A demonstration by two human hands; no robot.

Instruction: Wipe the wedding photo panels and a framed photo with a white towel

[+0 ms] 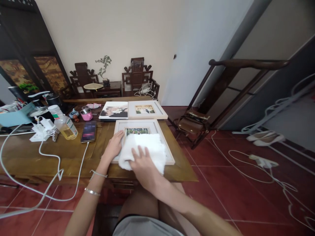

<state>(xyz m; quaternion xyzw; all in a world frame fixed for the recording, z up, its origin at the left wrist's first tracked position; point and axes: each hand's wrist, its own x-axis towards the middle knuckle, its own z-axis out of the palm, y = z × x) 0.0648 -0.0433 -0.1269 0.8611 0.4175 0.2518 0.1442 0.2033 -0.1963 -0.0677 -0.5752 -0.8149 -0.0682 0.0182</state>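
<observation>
A white picture frame with a small photo lies flat on the wooden table in front of me. A white cloth covers most of its lower half. My right hand lies flat on the cloth, fingers spread. My left hand rests on the frame's left edge, fingers stretched along it beside the cloth. Thin bracelets circle my left wrist.
Two more framed pictures lie behind the frame. A phone on a white cable, a bottle of yellow liquid, a pink cup and chargers sit to the left. Dark chairs stand by the wall; cables trail over the red floor tiles.
</observation>
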